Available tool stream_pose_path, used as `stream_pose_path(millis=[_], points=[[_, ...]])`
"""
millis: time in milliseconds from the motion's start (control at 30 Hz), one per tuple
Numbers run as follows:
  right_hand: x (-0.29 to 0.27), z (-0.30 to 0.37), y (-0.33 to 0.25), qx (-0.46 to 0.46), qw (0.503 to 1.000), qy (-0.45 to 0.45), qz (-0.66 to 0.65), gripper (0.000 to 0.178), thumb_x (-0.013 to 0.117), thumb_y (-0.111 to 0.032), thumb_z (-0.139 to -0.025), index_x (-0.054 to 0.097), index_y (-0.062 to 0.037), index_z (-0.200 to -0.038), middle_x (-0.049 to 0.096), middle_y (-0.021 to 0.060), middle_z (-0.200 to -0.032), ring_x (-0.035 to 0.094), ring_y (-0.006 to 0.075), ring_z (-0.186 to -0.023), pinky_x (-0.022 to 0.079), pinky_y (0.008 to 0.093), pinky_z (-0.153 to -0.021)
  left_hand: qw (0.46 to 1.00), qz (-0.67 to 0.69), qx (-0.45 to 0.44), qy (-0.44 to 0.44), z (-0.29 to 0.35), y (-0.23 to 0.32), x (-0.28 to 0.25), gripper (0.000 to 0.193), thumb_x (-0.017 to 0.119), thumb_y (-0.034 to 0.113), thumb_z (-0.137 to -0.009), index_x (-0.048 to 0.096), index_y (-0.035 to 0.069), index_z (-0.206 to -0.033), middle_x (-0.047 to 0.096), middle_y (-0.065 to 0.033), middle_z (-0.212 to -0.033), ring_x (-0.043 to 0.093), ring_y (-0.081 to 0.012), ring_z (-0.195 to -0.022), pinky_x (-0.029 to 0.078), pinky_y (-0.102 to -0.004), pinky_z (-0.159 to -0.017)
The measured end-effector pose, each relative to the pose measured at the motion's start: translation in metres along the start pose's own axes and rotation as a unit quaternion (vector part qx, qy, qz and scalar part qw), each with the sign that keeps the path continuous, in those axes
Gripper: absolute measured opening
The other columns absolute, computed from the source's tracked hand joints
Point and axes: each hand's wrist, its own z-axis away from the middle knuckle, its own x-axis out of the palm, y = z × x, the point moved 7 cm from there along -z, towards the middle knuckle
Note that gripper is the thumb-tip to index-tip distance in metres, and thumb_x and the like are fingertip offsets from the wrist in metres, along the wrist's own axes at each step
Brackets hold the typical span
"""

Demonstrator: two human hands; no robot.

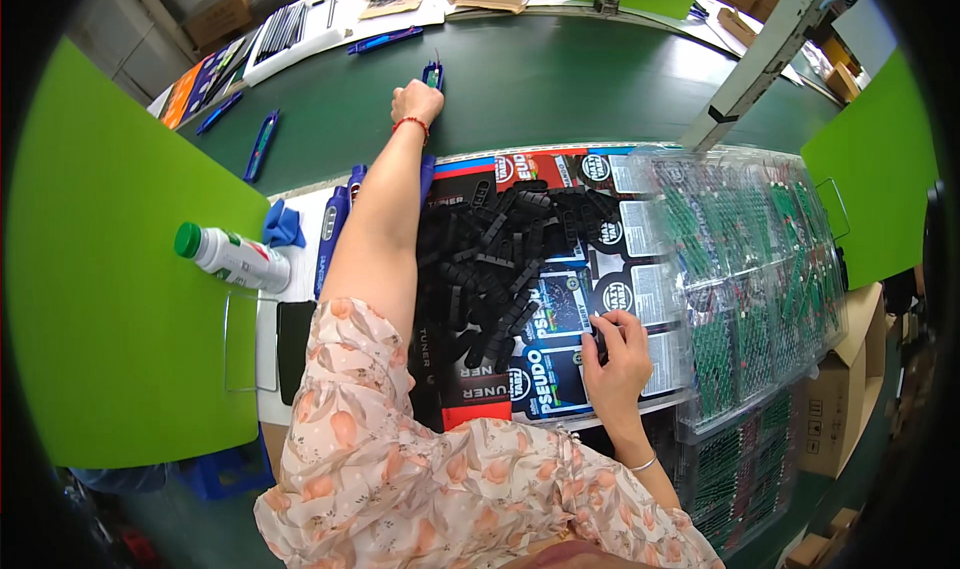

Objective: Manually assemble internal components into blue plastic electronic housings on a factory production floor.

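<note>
One blue casing (435, 73) is pinched in the left hand (417, 102) over the green belt (560, 79), projecting just beyond it, long axis pointed forward; the right hand (618, 364)'s grip cannot be told.

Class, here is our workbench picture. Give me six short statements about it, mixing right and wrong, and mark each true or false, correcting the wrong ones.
1. The left hand is at a blue casing on the green surface. True.
2. The white bottle has a red cap. False: its cap is green.
3. The black plastic pieces lie in a jumbled heap. True.
4. The clear trays are left of that heap. False: they are to its right.
5. The right hand is over printed sheets. True.
6. Its wrist is bare. False: it wears a thin bangle.
</note>
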Motion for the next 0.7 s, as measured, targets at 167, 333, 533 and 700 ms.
stream_pose_path(millis=[167,333,533,700], points=[[-0.001,0.003,0.005,-0.016,1.0,0.024,0.002,0.024,0.073,-0.007,-0.075,0.069,-0.0056,-0.099,0.061,0.0055,-0.101,0.059,0.0244,-0.084,0.049,0.0354,-0.068,0.98,-0.018,0.199,0.008,0.029,0.009,-0.043,0.036,0.05,0.027,-0.086,0.069,0.0,-0.1,0.067,-0.0253,-0.101,0.063,-0.0406,-0.1,0.049,-0.0453,-0.093],[-0.008,0.004,0.008,-0.025,0.999,0.043,-0.002,0.021,0.071,-0.009,-0.076,0.069,-0.0071,-0.097,0.061,0.0063,-0.101,0.06,0.0277,-0.089,0.05,0.0379,-0.071,0.915,-0.098,0.381,-0.085,0.146,0.008,-0.083,0.052,0.053,0.043,-0.093,0.064,-0.005,-0.111,0.065,-0.0266,-0.106,0.062,-0.0409,-0.102,0.048,-0.0449,-0.091],[-0.035,0.012,0.003,0.008,0.988,-0.006,-0.155,0.024,0.071,-0.008,-0.078,0.067,-0.005,-0.101,0.062,0.0101,-0.102,0.062,0.0304,-0.088,0.052,0.0389,-0.075,0.926,-0.112,0.345,-0.102,0.201,-0.014,-0.092,0.056,0.067,0.032,-0.086,0.053,-0.004,-0.127,0.065,-0.028,-0.102,0.063,-0.0423,-0.098,0.049,-0.0466,-0.088],[-0.125,-0.006,0.053,0.026,0.992,0.112,-0.045,0.019,0.066,-0.004,-0.082,0.065,-0.0004,-0.1,0.065,0.0181,-0.097,0.065,0.0351,-0.084,0.051,0.0415,-0.077,0.95,-0.045,0.306,-0.038,0.206,-0.006,-0.122,0.057,0.067,0.03,-0.086,0.052,-0.004,-0.13,0.067,-0.0248,-0.093,0.066,-0.0375,-0.089,0.051,-0.0427,-0.08]])
